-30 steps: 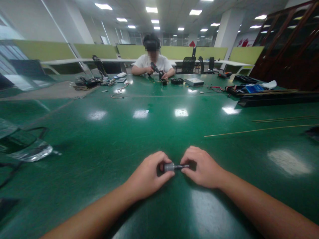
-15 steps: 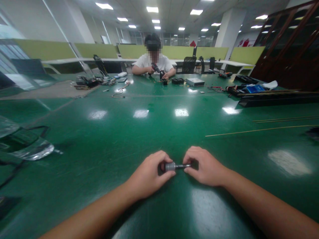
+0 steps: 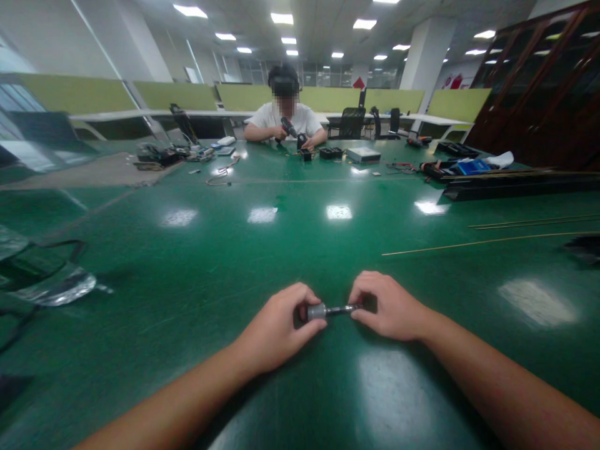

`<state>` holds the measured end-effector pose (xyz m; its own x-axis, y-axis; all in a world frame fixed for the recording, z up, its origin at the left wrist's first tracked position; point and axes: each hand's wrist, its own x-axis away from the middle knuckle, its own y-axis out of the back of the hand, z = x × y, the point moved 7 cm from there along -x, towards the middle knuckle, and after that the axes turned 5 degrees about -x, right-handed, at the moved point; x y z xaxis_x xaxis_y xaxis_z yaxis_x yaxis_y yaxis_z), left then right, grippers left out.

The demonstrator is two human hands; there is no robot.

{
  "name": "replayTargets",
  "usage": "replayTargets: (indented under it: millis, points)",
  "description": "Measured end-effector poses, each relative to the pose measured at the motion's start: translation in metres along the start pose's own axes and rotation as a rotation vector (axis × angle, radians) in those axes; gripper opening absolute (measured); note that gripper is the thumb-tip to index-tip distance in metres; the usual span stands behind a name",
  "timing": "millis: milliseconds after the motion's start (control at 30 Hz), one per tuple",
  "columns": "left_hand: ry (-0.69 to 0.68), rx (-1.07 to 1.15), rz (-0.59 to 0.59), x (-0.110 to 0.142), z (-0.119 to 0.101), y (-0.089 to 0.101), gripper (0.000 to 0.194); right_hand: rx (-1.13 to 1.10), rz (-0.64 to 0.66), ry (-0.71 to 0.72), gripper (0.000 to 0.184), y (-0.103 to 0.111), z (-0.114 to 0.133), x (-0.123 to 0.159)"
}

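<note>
A small grey metal cylinder with a thin dark shaft is held between both my hands, low over the green table. My left hand is closed round the thick grey end. The fingertips of my right hand pinch the far end of the shaft. Both forearms reach in from the bottom edge. What the palms cover is hidden.
A person in a white shirt sits at the far side, working on a small part. Thin brass rods lie to the right, with long black rails behind. A clear plastic bag with black cables sits at the left.
Both hands and the part have stayed almost still; my right hand has drawn slightly away, showing a little more of the shaft. The view has shifted a bit.
</note>
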<state>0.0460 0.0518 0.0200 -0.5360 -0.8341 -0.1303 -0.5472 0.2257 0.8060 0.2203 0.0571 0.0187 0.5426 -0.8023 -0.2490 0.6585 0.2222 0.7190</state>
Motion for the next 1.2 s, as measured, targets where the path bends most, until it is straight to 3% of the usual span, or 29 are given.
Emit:
replayTargets:
  millis: [400, 800, 1100, 1200]
  points:
    - [0.000, 0.022, -0.007, 0.001, 0.000, -0.001, 0.013, -0.026, 0.014, -0.005, 0.009, 0.012, -0.008, 0.001]
    - [-0.051, 0.052, -0.043, 0.000, 0.000, 0.000, 0.015, -0.002, 0.012, 0.081, 0.010, -0.026, 0.016, -0.011]
    - [-0.029, 0.021, -0.018, 0.000, 0.002, -0.001, 0.019, -0.055, -0.032, 0.035, 0.013, -0.025, 0.013, -0.008]
    - [-0.032, 0.022, 0.011, -0.001, 0.001, -0.001, 0.009, -0.084, -0.031, 0.030, 0.012, -0.025, 0.012, -0.011]
